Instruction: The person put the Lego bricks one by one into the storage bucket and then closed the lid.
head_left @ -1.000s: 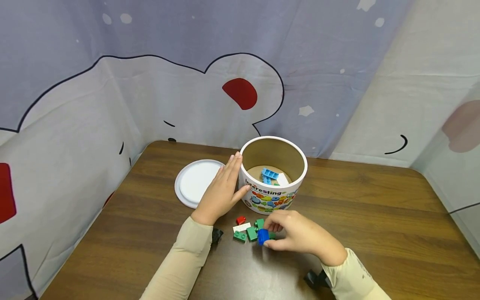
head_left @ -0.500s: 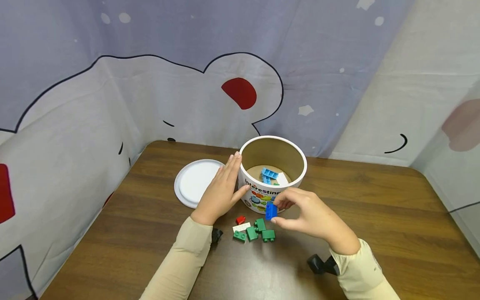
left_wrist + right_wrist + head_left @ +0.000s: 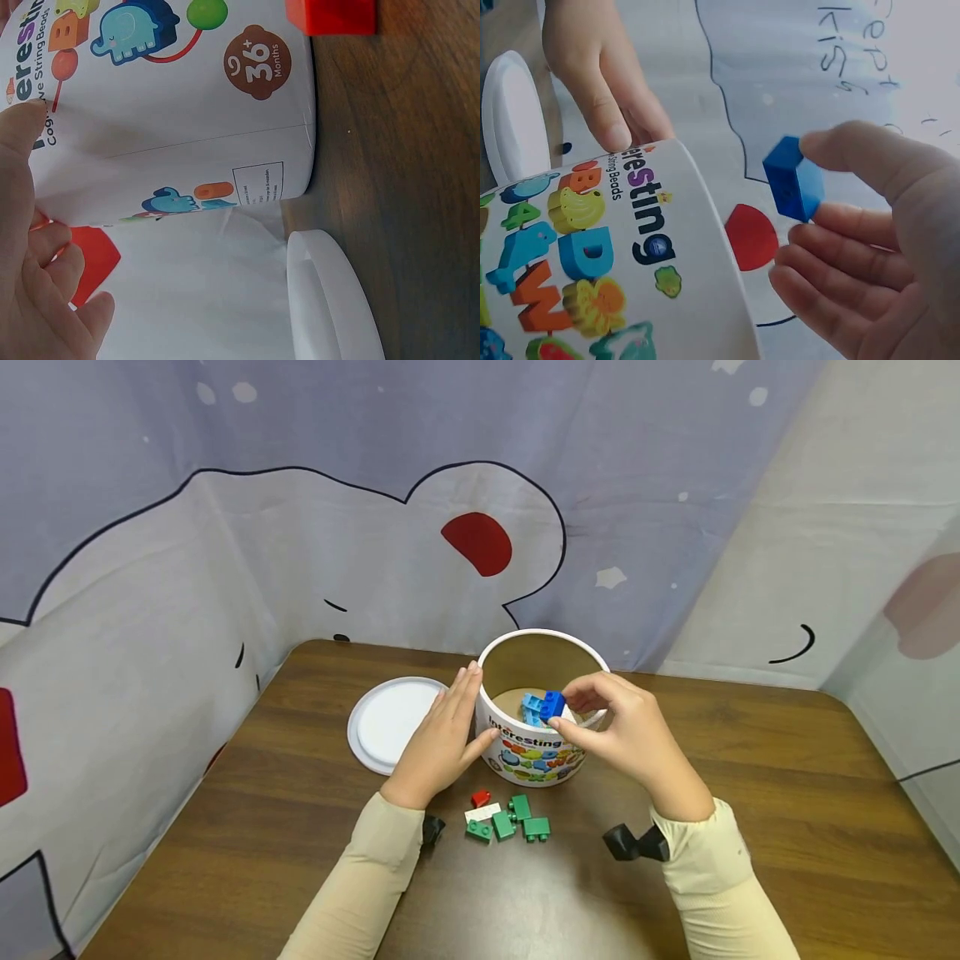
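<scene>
My right hand (image 3: 633,727) pinches a dark blue toy brick (image 3: 552,705) between thumb and fingers, over the near rim of a round white tub (image 3: 534,768). In the right wrist view the same blue brick (image 3: 793,180) shows beside the tub's rim. With fingers straight, my left hand (image 3: 438,743) rests against the tub's left side. Inside the tub lie light blue bricks (image 3: 532,708) and a white piece, partly hidden behind the right hand. On the table before the tub are several green bricks (image 3: 504,825), a white brick (image 3: 482,812) and a small red brick (image 3: 481,797).
A round white lid (image 3: 393,724) lies on the wooden table (image 3: 750,793), left of the tub. Black wrist mounts (image 3: 636,843) jut out from the sleeves near the tabletop. A printed cloth (image 3: 337,543) hangs behind the table.
The right hand has lifted the blue brick from beside the green bricks, up and away to the tub's opening. The left hand has stayed against the tub.
</scene>
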The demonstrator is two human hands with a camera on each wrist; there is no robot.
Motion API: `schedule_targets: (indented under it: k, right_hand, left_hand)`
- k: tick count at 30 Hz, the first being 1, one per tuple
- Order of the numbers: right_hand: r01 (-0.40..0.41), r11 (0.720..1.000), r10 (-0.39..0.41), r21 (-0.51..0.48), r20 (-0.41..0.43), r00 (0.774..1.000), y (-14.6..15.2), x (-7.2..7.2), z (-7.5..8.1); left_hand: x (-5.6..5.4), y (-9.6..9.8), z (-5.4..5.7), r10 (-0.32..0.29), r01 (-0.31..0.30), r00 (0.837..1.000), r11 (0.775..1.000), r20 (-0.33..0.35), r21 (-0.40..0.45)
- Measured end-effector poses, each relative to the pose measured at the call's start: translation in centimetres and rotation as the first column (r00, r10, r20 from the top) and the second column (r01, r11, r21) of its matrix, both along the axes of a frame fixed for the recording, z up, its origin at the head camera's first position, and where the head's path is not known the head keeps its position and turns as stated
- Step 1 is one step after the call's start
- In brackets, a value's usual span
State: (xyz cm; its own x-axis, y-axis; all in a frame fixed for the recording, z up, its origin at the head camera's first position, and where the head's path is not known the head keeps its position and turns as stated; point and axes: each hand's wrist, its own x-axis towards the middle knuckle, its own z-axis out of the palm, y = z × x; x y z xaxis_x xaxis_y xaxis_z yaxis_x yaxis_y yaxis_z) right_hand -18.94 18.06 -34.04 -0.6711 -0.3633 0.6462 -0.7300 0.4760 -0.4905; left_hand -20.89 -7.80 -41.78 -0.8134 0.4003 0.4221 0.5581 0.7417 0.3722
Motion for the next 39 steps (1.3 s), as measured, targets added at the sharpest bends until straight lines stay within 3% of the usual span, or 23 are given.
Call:
schedule_targets:
  k: [5,10,18,22,31,36,39]
  right_hand:
    - [0.055,0.998,-0.055,0.001,0.103,0.993,-1.2,-1.7,0.5]
    - [0.105,0.993,-0.113,0.049,0.206,0.972,-2.3,-3.6,0.3]
    - [0.167,0.96,-0.241,0.226,0.356,0.903,-4.0,-5.9,0.1]
    - [0.204,0.945,-0.291,0.256,0.371,0.882,-4.3,-6.4,-0.3]
    - [0.257,0.965,-0.262,0.052,0.252,0.932,-3.4,-4.7,-0.4]
    - [0.239,0.97,-0.227,-0.033,0.215,0.95,-2.6,-2.5,0.4]
    - [0.207,0.978,-0.196,-0.035,0.195,0.961,-2.2,-1.0,0.8]
  left_hand:
    - [0.0,0.0,0.0,0.002,-0.002,1.0,1.0,-0.005,0.002]
    - [0.0,0.0,0.0,-0.001,0.001,1.0,1.0,0.0,-0.002]
    - [0.0,-0.3,-0.1,-0.002,0.002,1.0,1.0,0.002,0.004]
    - [0.0,-0.4,-0.1,-0.002,0.002,1.0,1.0,0.004,0.008]
    - [0.1,-0.2,-0.2,-0.006,0.006,1.0,1.0,-0.001,0.005]
    - [0.0,-0.1,-0.2,-0.012,0.012,1.0,1.0,-0.013,0.006]
    - [0.0,-0.1,-0.1,-0.012,0.012,1.0,1.0,-0.014,0.007]
